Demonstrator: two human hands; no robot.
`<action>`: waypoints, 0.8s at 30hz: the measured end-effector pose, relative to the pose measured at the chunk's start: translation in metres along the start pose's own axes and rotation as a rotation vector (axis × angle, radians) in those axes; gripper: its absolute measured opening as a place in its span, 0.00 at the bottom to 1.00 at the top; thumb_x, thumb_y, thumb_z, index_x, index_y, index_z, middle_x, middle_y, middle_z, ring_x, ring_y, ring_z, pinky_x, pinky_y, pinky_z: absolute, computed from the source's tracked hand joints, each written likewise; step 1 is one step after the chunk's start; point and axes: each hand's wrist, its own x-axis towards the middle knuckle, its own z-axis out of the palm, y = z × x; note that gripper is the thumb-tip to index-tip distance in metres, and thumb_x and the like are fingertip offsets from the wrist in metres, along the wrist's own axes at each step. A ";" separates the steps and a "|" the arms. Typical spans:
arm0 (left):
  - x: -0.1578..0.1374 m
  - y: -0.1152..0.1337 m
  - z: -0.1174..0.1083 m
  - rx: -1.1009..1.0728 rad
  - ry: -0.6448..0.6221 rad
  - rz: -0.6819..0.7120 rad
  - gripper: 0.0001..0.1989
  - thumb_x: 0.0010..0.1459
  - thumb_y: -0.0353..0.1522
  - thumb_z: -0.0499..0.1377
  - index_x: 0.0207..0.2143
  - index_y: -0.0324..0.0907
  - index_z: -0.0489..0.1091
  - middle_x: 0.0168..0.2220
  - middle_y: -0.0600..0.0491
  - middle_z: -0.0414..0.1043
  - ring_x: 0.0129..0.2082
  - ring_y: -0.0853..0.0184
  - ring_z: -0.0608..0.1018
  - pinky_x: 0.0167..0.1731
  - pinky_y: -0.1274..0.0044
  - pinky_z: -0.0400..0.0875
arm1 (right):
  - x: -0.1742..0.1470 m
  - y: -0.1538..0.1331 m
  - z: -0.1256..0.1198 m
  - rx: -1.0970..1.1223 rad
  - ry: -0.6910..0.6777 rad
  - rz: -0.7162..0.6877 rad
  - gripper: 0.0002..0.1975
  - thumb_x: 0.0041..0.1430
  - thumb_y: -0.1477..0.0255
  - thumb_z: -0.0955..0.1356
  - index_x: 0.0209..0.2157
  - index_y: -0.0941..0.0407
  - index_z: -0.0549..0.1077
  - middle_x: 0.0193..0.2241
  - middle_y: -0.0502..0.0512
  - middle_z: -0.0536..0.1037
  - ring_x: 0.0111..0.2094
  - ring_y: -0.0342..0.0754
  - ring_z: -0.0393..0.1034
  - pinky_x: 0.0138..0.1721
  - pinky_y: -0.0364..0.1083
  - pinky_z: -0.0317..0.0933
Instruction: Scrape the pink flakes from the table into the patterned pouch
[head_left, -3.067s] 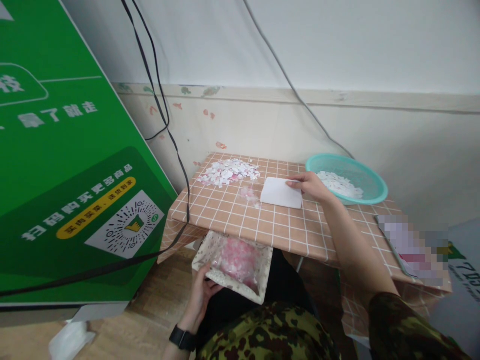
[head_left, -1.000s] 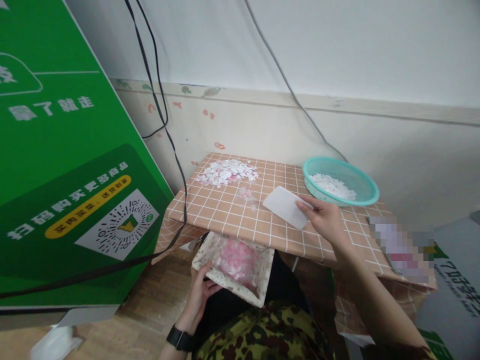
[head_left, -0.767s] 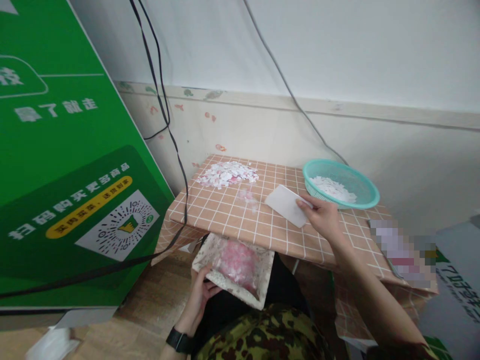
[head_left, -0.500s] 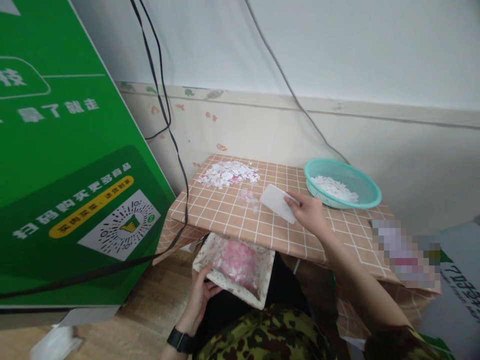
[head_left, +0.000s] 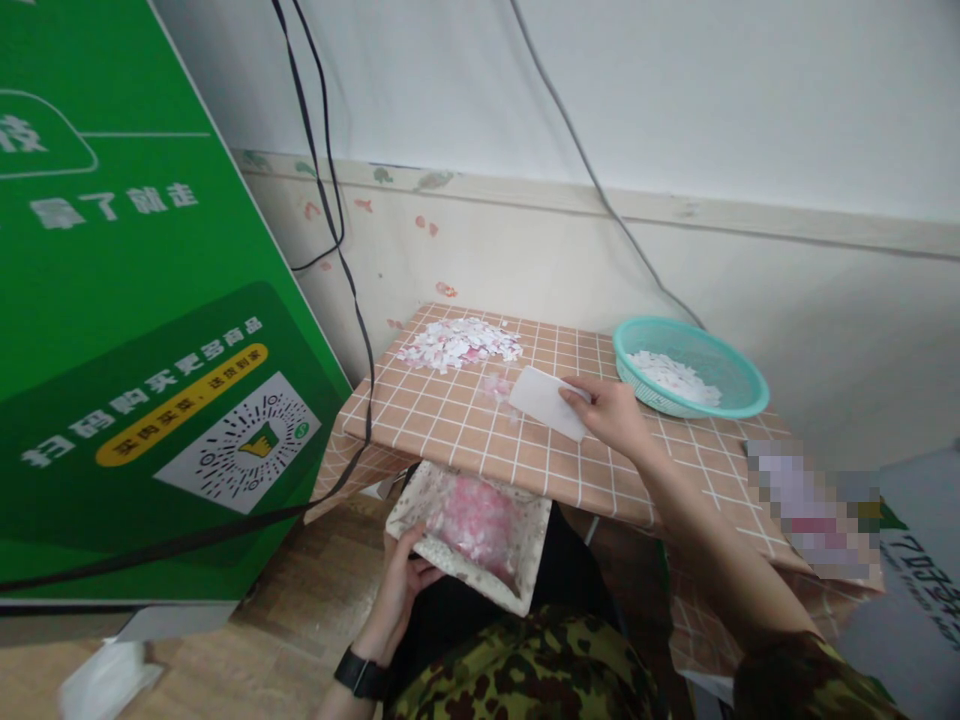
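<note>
With my left hand (head_left: 405,570) I grip the near left rim of a speckled, pale square tray (head_left: 525,585), held just under the table's front edge. Inside it lie pink and whitish small pieces (head_left: 476,515). My right hand (head_left: 611,410) pinches a flat white scraper card (head_left: 551,403) by its right edge, low over the tabletop. Just left of the card is a small patch of pink and clear bits (head_left: 496,388). Farther back on the left, a heap of small white and pink pieces (head_left: 457,343) rests on the checked tablecloth (head_left: 442,420).
A turquoise colander (head_left: 739,395) with white pieces stands at the table's back right. A blurred-out item (head_left: 810,510) lies on the right end. Black cables (head_left: 356,300) hang at the left before a green sign panel (head_left: 150,400). White plastic (head_left: 109,680) lies on the floor.
The card in my right hand has shifted slightly left, nearer the patch of pink bits. My left hand holds the tray in nearly the same place.
</note>
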 end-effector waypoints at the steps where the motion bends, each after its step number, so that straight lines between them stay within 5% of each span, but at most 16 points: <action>1: -0.001 0.001 0.001 0.000 0.001 0.002 0.28 0.61 0.39 0.61 0.61 0.52 0.56 0.50 0.46 0.74 0.33 0.59 0.83 0.37 0.58 0.80 | 0.001 -0.001 0.001 0.019 -0.020 -0.003 0.17 0.64 0.66 0.67 0.47 0.56 0.83 0.41 0.60 0.86 0.36 0.56 0.81 0.37 0.50 0.69; 24: -0.008 0.004 0.003 0.004 -0.013 0.020 0.27 0.60 0.41 0.62 0.59 0.51 0.57 0.50 0.46 0.74 0.33 0.60 0.83 0.36 0.61 0.80 | 0.008 0.001 -0.007 0.101 -0.104 -0.088 0.15 0.65 0.66 0.68 0.47 0.53 0.84 0.44 0.58 0.85 0.41 0.58 0.82 0.40 0.52 0.74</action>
